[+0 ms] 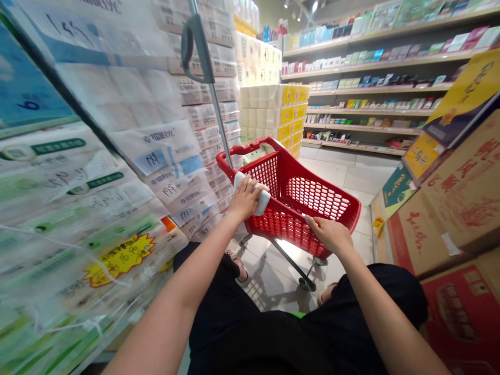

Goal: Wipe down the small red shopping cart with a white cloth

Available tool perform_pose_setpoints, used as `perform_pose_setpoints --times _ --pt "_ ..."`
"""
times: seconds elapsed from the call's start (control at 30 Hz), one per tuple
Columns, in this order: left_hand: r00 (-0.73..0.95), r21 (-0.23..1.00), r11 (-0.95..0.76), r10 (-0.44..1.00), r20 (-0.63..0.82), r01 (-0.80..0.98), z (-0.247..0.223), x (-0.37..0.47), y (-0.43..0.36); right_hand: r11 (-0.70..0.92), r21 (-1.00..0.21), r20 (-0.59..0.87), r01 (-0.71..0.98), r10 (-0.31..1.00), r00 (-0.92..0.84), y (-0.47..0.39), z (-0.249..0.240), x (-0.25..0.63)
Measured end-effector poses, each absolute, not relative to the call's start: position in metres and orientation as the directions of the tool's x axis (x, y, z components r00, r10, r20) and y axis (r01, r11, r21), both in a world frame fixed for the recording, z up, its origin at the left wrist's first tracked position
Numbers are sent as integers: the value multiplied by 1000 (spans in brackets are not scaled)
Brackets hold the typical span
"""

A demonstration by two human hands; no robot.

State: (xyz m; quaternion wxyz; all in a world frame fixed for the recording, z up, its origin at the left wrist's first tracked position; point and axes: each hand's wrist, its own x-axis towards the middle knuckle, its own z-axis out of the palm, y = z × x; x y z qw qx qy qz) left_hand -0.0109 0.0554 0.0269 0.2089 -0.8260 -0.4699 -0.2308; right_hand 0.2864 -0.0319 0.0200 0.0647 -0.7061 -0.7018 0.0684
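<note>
A red plastic shopping basket cart (pixel 312 192) with perforated sides stands between my knees on wheeled legs. A white cloth (pixel 261 202) lies over its near rim toward the left. My left hand (pixel 246 198) presses on that cloth, fingers bent over it against the rim. Farther right along the same rim, my right hand (pixel 330 233) grips the edge with its fingers wrapped over it. A metal pole with a grey handle (pixel 199 49) rises from the cart's left end and leans up and left. The basket's visible inside shows no goods.
Stacked packs of tissue (pixel 164 151) rise close on the left, with a yellow price sign (pixel 119 260). Cardboard boxes (pixel 464 192) are stacked close on the right. Behind the cart are yellow-and-white packs (pixel 273 112) and shelves of goods (pixel 375 91) over a tiled floor (pixel 344 169).
</note>
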Motion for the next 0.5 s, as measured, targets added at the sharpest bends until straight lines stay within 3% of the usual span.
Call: perform_pose_setpoints --times 0.5 --pt "772 -207 -761 526 357 615 29 36 55 -4 -148 -23 989 1000 1 -29 21 284"
